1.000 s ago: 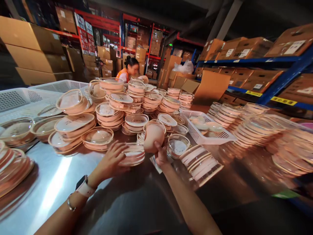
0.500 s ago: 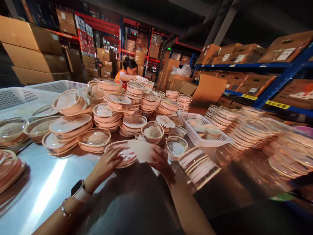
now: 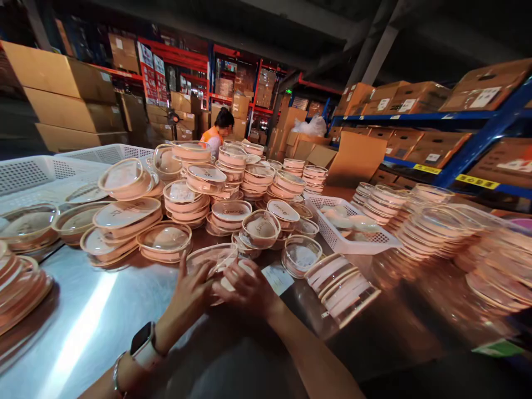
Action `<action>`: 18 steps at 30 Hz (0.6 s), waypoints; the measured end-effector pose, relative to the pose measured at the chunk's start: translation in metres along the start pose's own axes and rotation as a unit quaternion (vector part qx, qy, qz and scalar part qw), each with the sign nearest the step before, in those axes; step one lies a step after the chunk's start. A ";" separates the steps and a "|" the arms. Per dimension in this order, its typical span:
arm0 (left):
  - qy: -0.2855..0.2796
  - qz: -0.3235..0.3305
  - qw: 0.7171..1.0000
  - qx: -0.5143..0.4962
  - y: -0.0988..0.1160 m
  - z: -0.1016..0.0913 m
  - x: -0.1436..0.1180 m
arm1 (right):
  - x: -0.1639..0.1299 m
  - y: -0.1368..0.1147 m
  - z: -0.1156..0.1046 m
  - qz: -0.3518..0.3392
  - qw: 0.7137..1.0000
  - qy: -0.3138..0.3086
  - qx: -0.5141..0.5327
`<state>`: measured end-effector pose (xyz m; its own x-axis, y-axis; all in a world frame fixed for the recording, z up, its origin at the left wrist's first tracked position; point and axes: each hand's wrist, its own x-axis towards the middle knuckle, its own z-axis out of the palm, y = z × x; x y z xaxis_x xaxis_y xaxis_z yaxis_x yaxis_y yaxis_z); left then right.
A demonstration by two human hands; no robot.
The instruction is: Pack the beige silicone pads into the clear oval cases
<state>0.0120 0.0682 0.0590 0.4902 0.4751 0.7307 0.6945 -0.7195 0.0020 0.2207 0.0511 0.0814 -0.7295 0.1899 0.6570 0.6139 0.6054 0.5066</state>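
Now both hands on shallow pink-rimmed clear-lidded plastic dish [image 3: 211, 259]: left hand [image 3: 189, 296] fingers spread flat on edge, right hand [image 3: 245, 288] curled over top w/ white paper slip [image 3: 277, 277] beside. Step, prob.: pressing lid shut. Next needs even pressure round rim.

Left hand [image 3: 189, 293] and right hand [image 3: 245, 285] on a lidded container [image 3: 211, 259], steel table [image 3: 83, 316], stacked containers [image 3: 183, 194]

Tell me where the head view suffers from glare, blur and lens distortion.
Head view: a bright streak of glare runs down the shiny steel table left of the left hand; the clear-lidded peach container stacks at the right edge smear into blur; the blue metal shelving slants from wide-angle distortion; the dark ceiling is underexposed; both hands on the round clear-lidded container stay fairly sharp.
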 end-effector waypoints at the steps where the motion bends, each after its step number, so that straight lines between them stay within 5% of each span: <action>1: 0.009 0.004 1.000 -0.010 0.001 -0.004 0.002 | -0.001 -0.002 -0.003 0.005 0.999 0.036 0.008; 5: 0.028 0.036 0.998 -0.031 -0.013 -0.022 0.011 | -0.007 0.003 -0.015 0.151 0.979 0.102 0.097; 9: -0.015 0.030 0.994 -0.104 -0.028 -0.035 0.013 | -0.002 0.008 -0.019 0.175 0.953 0.032 0.246; 14: -0.107 -0.076 0.966 -0.224 -0.027 -0.033 0.008 | -0.003 0.007 0.000 0.237 0.926 -0.066 0.285; 16: -0.125 -0.088 0.956 -0.250 -0.030 -0.029 0.006 | -0.010 0.008 0.012 0.316 0.871 -0.095 0.365; 18: -0.130 -0.062 0.957 -0.253 -0.034 -0.026 0.006 | -0.017 0.009 0.023 0.411 0.783 -0.105 0.455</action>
<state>-0.0221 0.0822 0.0811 0.5806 0.6349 0.5096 0.4438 -0.7716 0.4557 0.2320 0.0710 0.0621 -0.2933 0.8694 0.3977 0.5020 0.4941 -0.7098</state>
